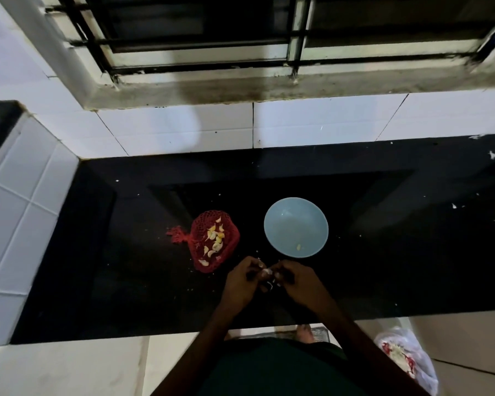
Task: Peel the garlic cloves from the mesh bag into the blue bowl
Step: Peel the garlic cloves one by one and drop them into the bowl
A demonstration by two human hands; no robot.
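Garlic clove (267,271), pinched between curled fingers of left hand (242,277) and right hand (293,278), just short of blue bowl (295,221), mesh bag (215,241) alongside: likely risk, slippery clove squirts free onto counter (383,252) or floor.

Dim, cool indoor light; the white wall tiles (326,121) catch most of it, with a soft rounded shadow across them, while the black counter (397,252) swallows detail. The window (200,24) is dark. Straight lines bow toward the corners. The left hand (242,278) and right hand (297,281) look dark, slightly smeared
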